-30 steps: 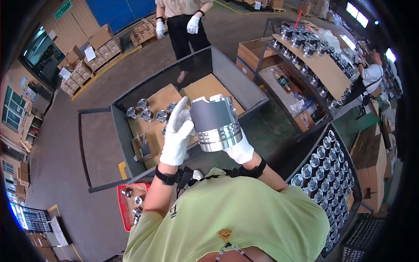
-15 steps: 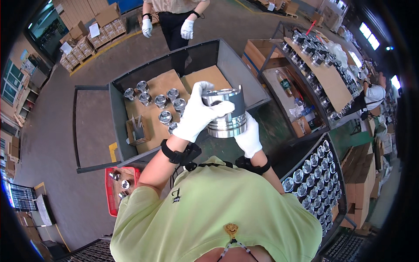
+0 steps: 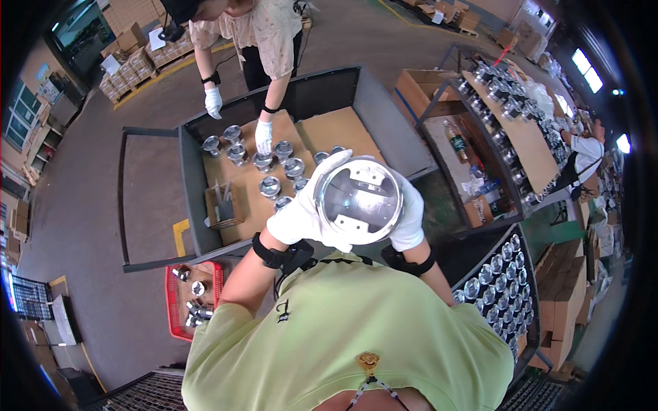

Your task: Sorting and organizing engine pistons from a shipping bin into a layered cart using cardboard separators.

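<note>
A shiny metal piston (image 3: 360, 201) is held up in front of my chest, one round end turned toward me. My left hand (image 3: 301, 218), in a white glove, grips its left side, with fingers along the upper edge and thumb near the lower edge. On the other side my right hand (image 3: 411, 218), also white-gloved, is wrapped against the piston's wall; most of its fingers are hidden behind it. Beyond my hands, several more pistons (image 3: 270, 186) stand on brown cardboard (image 3: 257, 219) inside a grey metal cart (image 3: 404, 144).
Across the cart, another person's gloved hand (image 3: 264, 137) reaches to a piston. A small box (image 3: 225, 209) sits in the cart's near left corner. A red basket (image 3: 171, 308) with metal parts is at left. Piston racks (image 3: 497, 284) and a loaded shelf (image 3: 528, 137) stand at right.
The piston has been tipped from side-on so its round end faces me. The person opposite has leaned in and put a hand down to a piston in the cart.
</note>
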A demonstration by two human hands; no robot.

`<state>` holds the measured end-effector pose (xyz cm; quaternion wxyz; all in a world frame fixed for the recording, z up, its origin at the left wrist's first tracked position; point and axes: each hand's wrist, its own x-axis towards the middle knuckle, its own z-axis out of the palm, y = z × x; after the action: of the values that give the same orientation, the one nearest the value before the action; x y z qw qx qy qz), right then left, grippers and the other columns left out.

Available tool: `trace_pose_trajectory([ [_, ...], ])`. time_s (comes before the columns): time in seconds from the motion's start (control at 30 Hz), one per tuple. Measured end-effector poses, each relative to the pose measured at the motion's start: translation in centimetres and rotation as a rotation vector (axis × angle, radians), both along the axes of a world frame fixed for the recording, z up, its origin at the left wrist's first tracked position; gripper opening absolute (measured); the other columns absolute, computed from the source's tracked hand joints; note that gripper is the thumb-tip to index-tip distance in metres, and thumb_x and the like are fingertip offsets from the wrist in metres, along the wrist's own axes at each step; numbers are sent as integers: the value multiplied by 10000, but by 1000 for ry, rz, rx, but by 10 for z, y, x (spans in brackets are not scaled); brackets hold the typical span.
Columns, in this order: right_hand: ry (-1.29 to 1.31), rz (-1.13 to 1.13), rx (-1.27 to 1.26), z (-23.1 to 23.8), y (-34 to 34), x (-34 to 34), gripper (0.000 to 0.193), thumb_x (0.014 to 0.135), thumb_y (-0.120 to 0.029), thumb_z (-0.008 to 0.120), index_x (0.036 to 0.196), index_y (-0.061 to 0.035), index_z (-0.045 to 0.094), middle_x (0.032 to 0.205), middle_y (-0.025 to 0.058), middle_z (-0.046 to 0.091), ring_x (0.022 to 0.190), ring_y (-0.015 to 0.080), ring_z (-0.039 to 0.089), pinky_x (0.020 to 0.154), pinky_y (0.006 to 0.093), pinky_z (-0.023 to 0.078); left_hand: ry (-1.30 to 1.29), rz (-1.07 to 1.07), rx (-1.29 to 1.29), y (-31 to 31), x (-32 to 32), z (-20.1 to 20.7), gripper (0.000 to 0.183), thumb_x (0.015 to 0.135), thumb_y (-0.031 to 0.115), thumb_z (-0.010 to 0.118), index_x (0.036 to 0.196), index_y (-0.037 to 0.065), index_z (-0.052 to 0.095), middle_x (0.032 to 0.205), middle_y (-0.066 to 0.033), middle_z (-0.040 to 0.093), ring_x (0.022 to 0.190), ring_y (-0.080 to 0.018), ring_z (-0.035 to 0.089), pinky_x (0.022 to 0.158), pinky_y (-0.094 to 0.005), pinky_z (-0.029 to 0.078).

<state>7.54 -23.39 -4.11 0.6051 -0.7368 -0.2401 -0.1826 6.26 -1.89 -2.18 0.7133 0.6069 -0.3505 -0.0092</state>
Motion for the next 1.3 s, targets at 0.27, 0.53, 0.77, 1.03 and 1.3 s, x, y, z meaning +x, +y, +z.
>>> trace_pose_trajectory([
  [0.27, -71, 63, -44, -3, 57, 17, 529, 727, -158, 774, 1194, 5, 587, 1039, 136, 685, 900, 234, 686, 783, 307, 536, 3, -45, -82, 52, -4, 16, 1200, 530, 353, 923, 1480, 72, 246, 1507, -141, 302, 1382, -276, 321, 1135, -419, 265],
  [0.53, 510, 456, 738, -39, 104, 8, 321, 1001, -176, 440, 1216, 26, 568, 1155, 80, 634, 1041, 168, 607, 898, 298, 509, 149, 150, 25, 97, -13, 23, 1221, 526, 374, 920, 1470, 15, 233, 1491, -164, 320, 1360, -304, 356, 1122, -412, 291],
  [0.77, 625, 371, 284, -56, 138, -1, 341, 873, -35, 638, 1201, 10, 559, 1128, 77, 638, 1007, 132, 617, 898, 294, 506, -485, 596, 741, 132, -30, 38, 582, 632, 168, 842, 1137, 61, 573, 1040, -139, 582, 895, -337, 600, 759, -433, 486],
  [1.03, 583, 574, -240, -121, 184, 26, 335, 756, -83, 688, 1074, -23, 604, 1009, 197, 657, 934, 360, 643, 808, 395, 506, 266, 313, 898, 164, -18, 10, 276, 783, -3, 656, 1047, 69, 621, 906, -117, 633, 763, -300, 634, 665, -349, 516],
  [1.3, 774, 517, -432, -155, 172, 65, 371, 754, -252, 639, 1058, -39, 635, 947, 216, 666, 894, 382, 639, 801, 437, 496, 766, 127, 875, 176, 54, -38, 80, 844, 30, 622, 913, 4, 653, 849, -12, 623, 832, -92, 589, 746, -267, 480],
])
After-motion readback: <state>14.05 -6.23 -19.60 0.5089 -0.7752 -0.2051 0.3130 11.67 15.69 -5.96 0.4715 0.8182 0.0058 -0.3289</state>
